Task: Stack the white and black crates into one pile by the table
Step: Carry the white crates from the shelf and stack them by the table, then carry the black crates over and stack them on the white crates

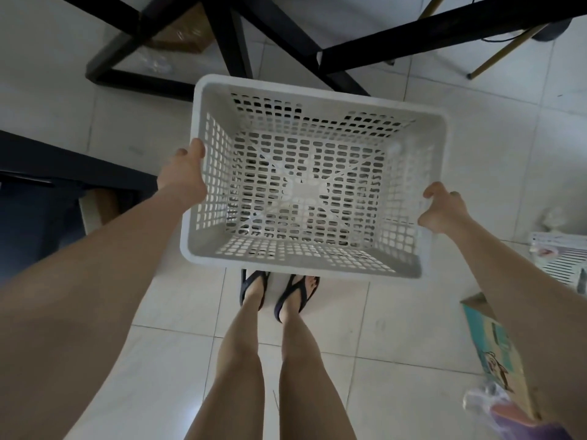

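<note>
At the centre of the view, held in the air over the tiled floor (397, 328), is the white crate (305, 263), its open top facing up and its lattice bottom and walls showing the floor through them. The left grip (185, 173) clasps the crate's rim at 9 o'clock, thumb curled over the edge, the fingers hidden behind the wall. The right grip (443, 208) pinches the rim at 3 o'clock, fingers curled on the lip. The crate is tilted slightly, its 3 o'clock side lower in the frame.

At 12 o'clock, just beyond the crate, stand the black legs of the counter (228, 42), with a brown box (184, 36) behind them. At 6 o'clock, the person's feet in dark flip-flops (254, 289) stand partly under the crate's near edge. Near 3 o'clock, at the frame's edge, lies another white lattice crate (559, 265), only partly seen. At 4 o'clock lies a printed cardboard box (495, 350).
</note>
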Tool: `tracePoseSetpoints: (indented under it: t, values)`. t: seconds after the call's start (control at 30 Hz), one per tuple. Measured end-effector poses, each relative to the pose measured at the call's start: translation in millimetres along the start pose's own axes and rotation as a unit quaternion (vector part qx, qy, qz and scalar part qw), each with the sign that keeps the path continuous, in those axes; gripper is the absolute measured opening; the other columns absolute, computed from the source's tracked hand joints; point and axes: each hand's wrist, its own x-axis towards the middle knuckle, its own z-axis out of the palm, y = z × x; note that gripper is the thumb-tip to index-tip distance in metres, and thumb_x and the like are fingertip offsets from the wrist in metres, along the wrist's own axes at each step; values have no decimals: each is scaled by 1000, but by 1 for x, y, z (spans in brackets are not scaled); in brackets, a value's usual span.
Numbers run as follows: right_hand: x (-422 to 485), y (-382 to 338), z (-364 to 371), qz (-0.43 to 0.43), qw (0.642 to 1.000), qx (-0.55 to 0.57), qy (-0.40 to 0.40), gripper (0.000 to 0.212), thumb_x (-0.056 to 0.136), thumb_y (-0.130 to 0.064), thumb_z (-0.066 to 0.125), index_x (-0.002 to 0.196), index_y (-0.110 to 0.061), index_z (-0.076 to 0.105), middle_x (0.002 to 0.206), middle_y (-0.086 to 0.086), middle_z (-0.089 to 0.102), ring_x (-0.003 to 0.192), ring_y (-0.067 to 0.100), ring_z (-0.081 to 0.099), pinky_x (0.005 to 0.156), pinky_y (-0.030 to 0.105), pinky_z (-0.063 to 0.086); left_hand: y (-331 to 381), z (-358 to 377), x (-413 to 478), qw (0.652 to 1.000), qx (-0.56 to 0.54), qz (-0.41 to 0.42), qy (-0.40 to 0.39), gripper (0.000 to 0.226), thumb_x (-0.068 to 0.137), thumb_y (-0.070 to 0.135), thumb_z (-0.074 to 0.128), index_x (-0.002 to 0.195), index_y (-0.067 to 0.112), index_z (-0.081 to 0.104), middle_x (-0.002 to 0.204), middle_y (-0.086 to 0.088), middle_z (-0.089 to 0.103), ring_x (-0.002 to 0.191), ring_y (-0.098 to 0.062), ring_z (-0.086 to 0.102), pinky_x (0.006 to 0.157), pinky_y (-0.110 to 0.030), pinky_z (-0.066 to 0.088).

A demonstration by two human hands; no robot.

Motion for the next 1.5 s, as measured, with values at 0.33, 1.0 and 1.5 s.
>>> tracePoseSetpoints:
  t: [0.33,1.0,1.5]
  values:
    - [-34,-26,2,30,997,-73,19,58,81,-8,58,134,-14,35,137,16,27,125,40,32,86,45,42,7,-9,-22,998,20,-25,-54,68,85,-4,48,143,21,23,126,-21,46,110,-40,52,84,-47,51]
    - [-293,-275,24,-472,845,-251,10,36,89,-16,54,125,-17,53,120,12,57,106,31,58,83,35,48,-141,-92,-216,995,52,-73,-36,33,94,26,44,116,7,60,111,-10,61,103,-31,59,70,-34,46]
    - [-676,-357,213,-581,711,-391,-66,26,87,-22,59,113,-19,55,117,7,56,102,28,58,88,39,51,-433,-70,-526,978,-5,-204,43,42,91,21,52,132,16,54,134,-6,55,124,-27,54,94,-42,49]
